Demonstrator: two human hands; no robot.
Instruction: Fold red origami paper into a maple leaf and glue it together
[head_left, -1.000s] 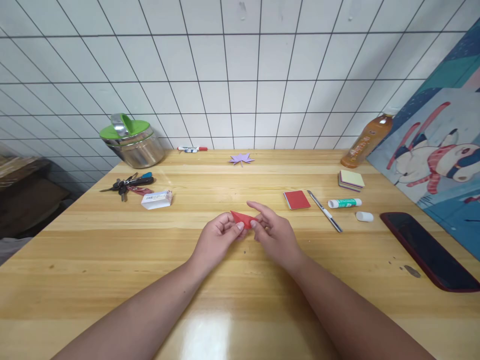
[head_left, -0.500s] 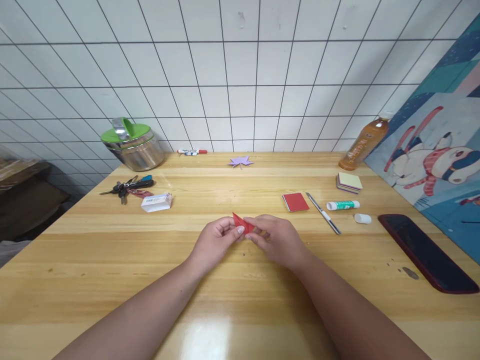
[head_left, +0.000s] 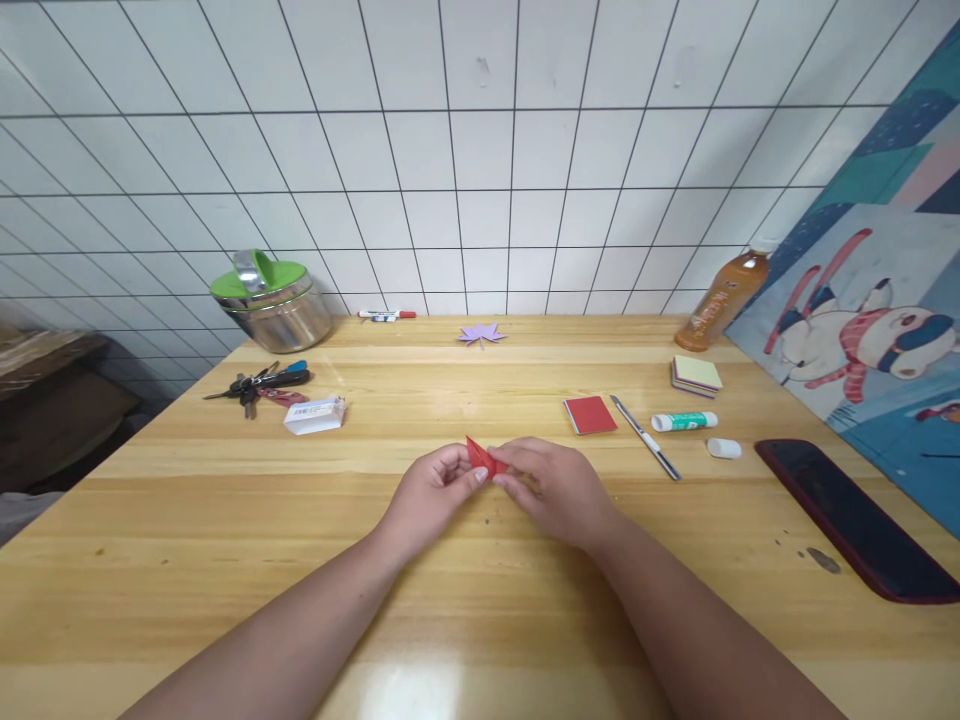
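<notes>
Between my two hands is a small piece of folded red paper point(head_left: 478, 455), with one pointed corner standing up. My left hand point(head_left: 435, 490) pinches its left side, thumb in front and fingers curled behind. From the right, my right hand point(head_left: 551, 488) grips the other side between thumb and fingertips. The fingers cover part of the paper, so its full shape is hidden. A stack of red square paper point(head_left: 590, 415) lies just beyond my right hand, beside a craft knife point(head_left: 645, 438).
At the back are a purple paper leaf point(head_left: 482, 335), markers point(head_left: 386, 315), a steel pot with green lid point(head_left: 277, 310) and a bottle point(head_left: 724, 298). Keys point(head_left: 262, 382) and a small white box point(head_left: 315, 415) lie left; glue stick point(head_left: 684, 421), cap point(head_left: 724, 448), sticky notes point(head_left: 696, 374) and phone point(head_left: 855, 515) right.
The whole view has tilted up slightly, so the table things appear lower. Both hands keep their hold on the red paper, with hardly any finger movement.
</notes>
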